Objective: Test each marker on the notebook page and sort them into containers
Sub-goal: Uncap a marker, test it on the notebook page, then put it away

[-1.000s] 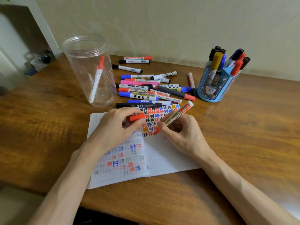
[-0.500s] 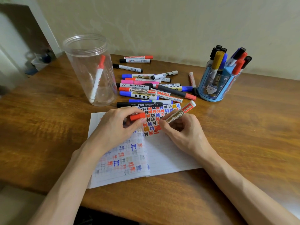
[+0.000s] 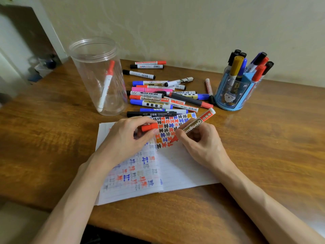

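- Tabletop (image 3: 263, 138): brown wood, set against a pale wall (image 3: 193, 23).
- Notebook (image 3: 175, 169): open, lying flat on the near middle of the tabletop. Pages are lined. The upper part of the right page is filled with rows of red, blue, black and orange marks. The left page carries fainter marks.
- Right hand (image 3: 202, 147): rests on the right page. Its grip is closed round a pen (image 3: 198, 121), thumb and fingers curled about the lower barrel.
- Pen: whiteboard type, uncapped and tilted. The red tip is down on the page among the marks. The rear end points up and away to the right, toward the holder.
- Left hand (image 3: 126, 138): over the left page. Its grip pinches a red cap (image 3: 149, 127) between thumb and fingers. The cap lies roughly level, near the pen but apart from it.
- Jar (image 3: 98, 76): clear plastic, upright, lidless, beyond the notebook to the left. Contains one white stick (image 3: 106, 85), leaning, red cap uppermost.
- Holder (image 3: 232, 95): blue, upright, beyond the notebook to the right. Contains several markers standing caps up: black, yellow, blue, red.
- Heap (image 3: 158, 95): loose markers lying flat between jar and holder. Caps are blue, red, black and pink.
- Black marker (image 3: 151, 114): the nearest of the heap, just beside the notebook's far edge.
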The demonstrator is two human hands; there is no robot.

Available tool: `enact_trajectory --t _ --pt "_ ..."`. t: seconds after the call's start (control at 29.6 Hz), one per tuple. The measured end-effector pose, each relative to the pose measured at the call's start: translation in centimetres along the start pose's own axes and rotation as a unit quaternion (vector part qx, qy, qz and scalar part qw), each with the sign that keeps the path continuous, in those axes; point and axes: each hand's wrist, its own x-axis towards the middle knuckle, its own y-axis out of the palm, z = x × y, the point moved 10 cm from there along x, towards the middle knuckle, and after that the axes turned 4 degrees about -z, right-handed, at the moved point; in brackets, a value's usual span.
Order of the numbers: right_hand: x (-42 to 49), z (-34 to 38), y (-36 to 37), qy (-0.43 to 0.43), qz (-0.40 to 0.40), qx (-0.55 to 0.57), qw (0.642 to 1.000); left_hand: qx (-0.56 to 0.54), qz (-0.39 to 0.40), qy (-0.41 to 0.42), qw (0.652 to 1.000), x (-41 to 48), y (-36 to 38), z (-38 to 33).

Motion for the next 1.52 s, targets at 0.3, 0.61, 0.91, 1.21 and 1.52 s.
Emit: enact_trajectory --t 0.3,0.61,0.91,1.21,1.52 --pt "0.0 0.1 0.6 0.002 0.035 -0.023 0.999 -0.011 -0.004 0.006 1.0 0.1 -0.2 -0.3" --pt "-0.3 0.1 -0.8 0.05 -0.003 0.163 0.985 -0.106 0.013 -0.019 0.994 -1.1 0.5 -0.2" --pt "0.0 0.3 -0.7 0.082 -0.002 0.242 0.967 -0.152 -0.014 -0.053 0.987 -0.2 -0.6 -0.8" --pt "-0.2 1.6 0.0 0.047 0.029 0.237 0.97 -0.168 -0.012 -0.053 0.984 -0.3 -0.6 -0.8" --pt "-0.5 2.3 0.1 -0.005 0.028 0.257 0.966 -0.174 -0.007 -0.026 0.984 -0.3 -0.4 -1.7"
